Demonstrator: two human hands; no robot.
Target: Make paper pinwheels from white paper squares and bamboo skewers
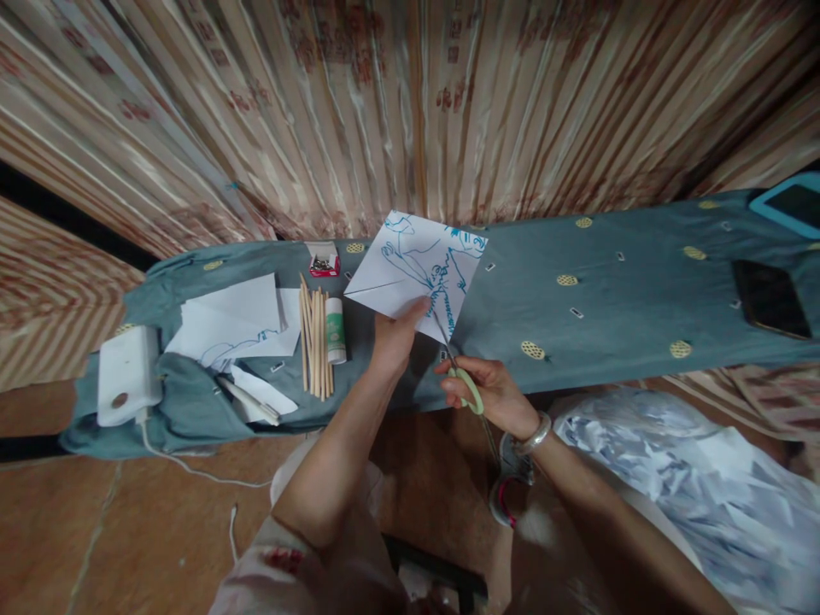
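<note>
Taking the blue-inked sheet (413,256) as the dial's centre, it is held up over the table cloth (628,307) with its corners at roughly 3, 6, 9 and 12, an angle that presents the lower corner to the cutting side. The left hand (398,335) comes in from 7 o'clock, nearly closed, thumb flat on top; its fingers are hidden, presumably beneath, so the paper is pinched near its middle and braced against the blades. The right hand (482,389), at 5 o'clock, is curled through the green handles of the scissors (474,395), whose blades point toward 11 and overlap the paper by its 6 o'clock corner; how far they are parted I cannot tell. A dark line, probably a slit, runs inward from the 9 o'clock corner, which may be why the grip sits near the centre, where it steadies both sides. The glue stick (335,331) and wooden sticks (316,346) lie at 8, the red box (324,260) of small metal pieces between 9 and 10, and a paper stack (224,316) just past the sticks, all seemingly grouped within the left arm's reach. At 4, a plastic bag (692,470) of white scraps sits below the table edge, handy for offcuts.
</note>
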